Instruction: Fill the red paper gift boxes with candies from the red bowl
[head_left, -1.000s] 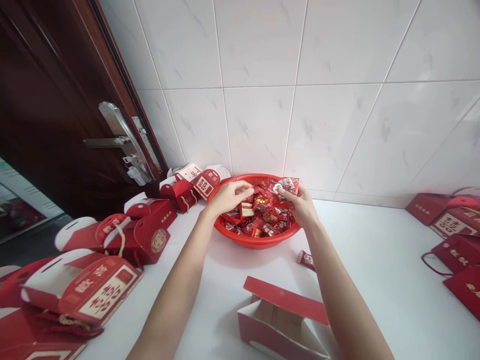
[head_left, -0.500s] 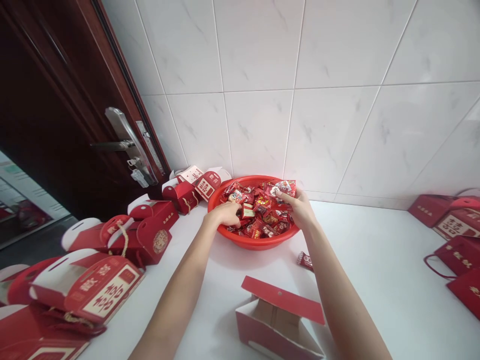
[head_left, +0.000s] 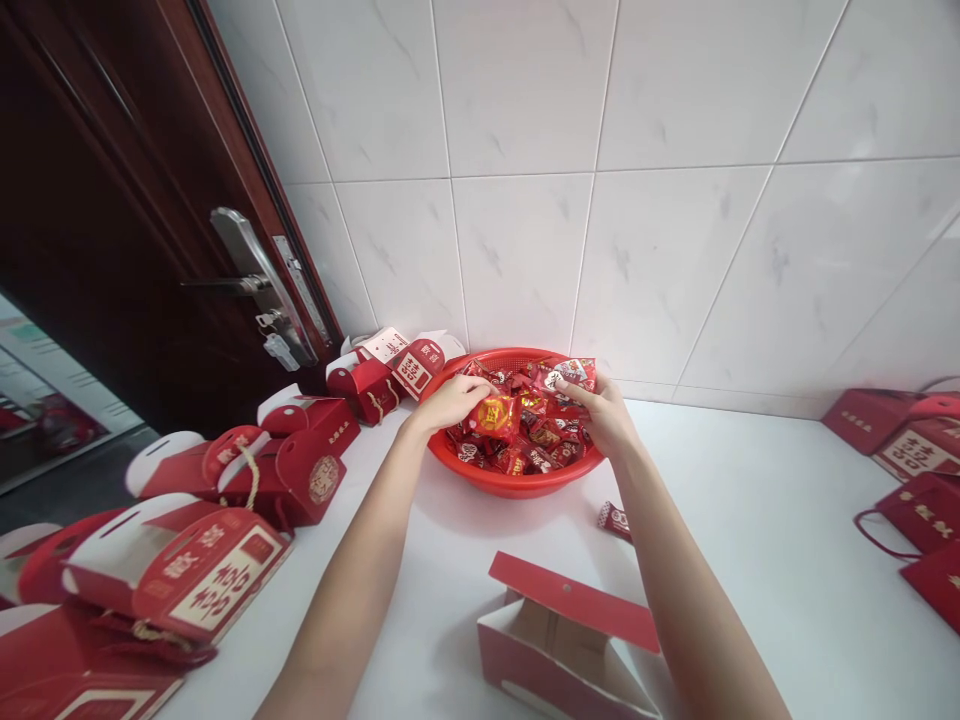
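Observation:
A red plastic basket (head_left: 517, 488) full of wrapped candies (head_left: 544, 435) stands against the tiled wall. Over its left side, my left hand (head_left: 452, 402) is closed on a red candy packet (head_left: 495, 415) with a gold round print. My right hand (head_left: 606, 412), at the basket's right rim, grips another red candy packet (head_left: 574, 372) with white lettering between thumb and fingers. In front of the basket sits an open red box (head_left: 559, 650), its lid flap raised and its inside partly visible. One loose candy (head_left: 615, 520) lies on the table beside my right forearm.
Several red gift boxes (head_left: 202, 570) with rope handles line the left side. Two more boxes (head_left: 409, 365) touch the wall behind them. Further red boxes (head_left: 911, 440) stand at the right edge. A dark wooden door (head_left: 135, 200) with keys in its lock is at left.
My left hand has come up out of the candies and now holds a gold-printed red packet. My right hand keeps its packet in nearly the same place.

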